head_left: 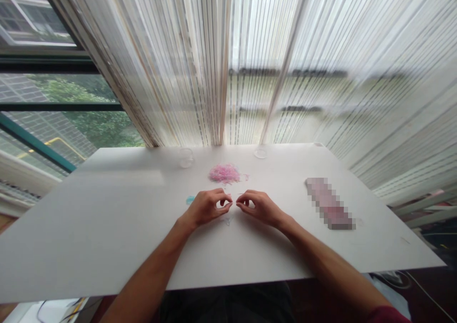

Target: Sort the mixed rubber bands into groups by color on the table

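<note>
My left hand (207, 207) and my right hand (257, 206) rest on a white table (107, 218), fingertips almost meeting at the middle. Both hands are pinched closed; what they hold is too small to make out. A small pile of pink beads or threads (224, 173) lies just beyond the hands. A small blue thing (190, 199) sits right beside my left hand's knuckles.
Two small clear cups (186, 157) (260, 152) stand near the table's far edge. A blurred-out oblong object (329, 203) lies to the right. Striped sheer curtains (285, 61) hang behind the table, with a window (53, 99) at the left.
</note>
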`<state>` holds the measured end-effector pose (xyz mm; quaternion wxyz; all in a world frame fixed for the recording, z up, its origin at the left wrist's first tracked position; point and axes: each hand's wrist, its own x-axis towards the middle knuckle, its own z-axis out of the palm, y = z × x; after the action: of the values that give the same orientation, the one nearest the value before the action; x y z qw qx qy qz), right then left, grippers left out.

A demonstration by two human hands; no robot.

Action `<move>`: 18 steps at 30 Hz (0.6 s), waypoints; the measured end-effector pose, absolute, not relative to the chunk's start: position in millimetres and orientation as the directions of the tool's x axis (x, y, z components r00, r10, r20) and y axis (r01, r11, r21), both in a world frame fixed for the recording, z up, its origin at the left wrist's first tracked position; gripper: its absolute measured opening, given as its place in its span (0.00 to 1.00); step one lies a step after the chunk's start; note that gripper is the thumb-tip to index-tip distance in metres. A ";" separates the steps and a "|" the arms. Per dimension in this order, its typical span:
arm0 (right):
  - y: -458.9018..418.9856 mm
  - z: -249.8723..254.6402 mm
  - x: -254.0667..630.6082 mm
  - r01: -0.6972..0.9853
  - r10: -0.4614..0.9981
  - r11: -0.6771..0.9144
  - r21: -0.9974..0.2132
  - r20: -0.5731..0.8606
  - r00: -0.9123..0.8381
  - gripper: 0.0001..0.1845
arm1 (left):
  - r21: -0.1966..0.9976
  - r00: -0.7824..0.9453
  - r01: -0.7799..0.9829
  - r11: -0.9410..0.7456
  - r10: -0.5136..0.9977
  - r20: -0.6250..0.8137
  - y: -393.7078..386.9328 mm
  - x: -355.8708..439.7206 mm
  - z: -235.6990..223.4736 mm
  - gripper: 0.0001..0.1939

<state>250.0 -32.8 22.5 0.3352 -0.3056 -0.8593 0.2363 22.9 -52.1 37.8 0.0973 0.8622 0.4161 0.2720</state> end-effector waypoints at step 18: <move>-31.9 25.6 256.4 0.379 0.704 0.679 -0.629 0.412 -0.578 0.07 | 0.331 0.368 0.835 -0.439 0.894 0.256 -44.5 15.0 35.0 0.11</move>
<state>256.4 -31.9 25.6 0.3322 -0.3170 -0.8540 0.2447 15.0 -44.5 35.0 0.0726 0.8239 0.5246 0.2018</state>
